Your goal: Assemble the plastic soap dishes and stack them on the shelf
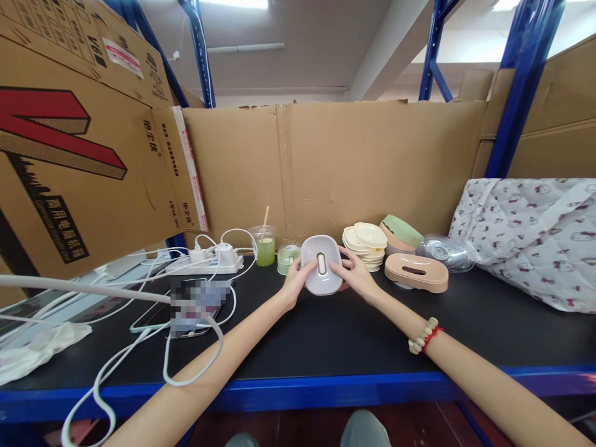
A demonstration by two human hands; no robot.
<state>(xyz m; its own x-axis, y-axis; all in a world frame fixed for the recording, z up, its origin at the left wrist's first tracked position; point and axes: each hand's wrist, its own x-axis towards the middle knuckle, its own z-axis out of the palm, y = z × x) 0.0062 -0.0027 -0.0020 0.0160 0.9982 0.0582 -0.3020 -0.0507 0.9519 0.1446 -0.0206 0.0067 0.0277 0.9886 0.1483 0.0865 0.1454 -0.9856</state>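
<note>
Above the black tabletop, a pale lilac rounded-square plastic piece (321, 284) is held up, with an oval slot in its middle that shows a cream-coloured part. My left hand (295, 283) grips its left side, the thumb lying on the face near the slot. On the opposite side my right hand (357, 274) holds it, thumb on the face and fingers around the edge. Just behind it stands a small green container (285, 261). To the right are stacked cream dishes (370, 236) and a peach slotted cover (416, 273).
A cup of green drink (265, 251) with a straw stands behind my left hand. White cables, a power strip (218, 266) and a phone-like device (153, 315) lie left. Clear plastic lids (442, 251), a green bowl-like piece (403, 228) and a quilted bag (535, 242) are right. Cardboard (335, 161) walls the back.
</note>
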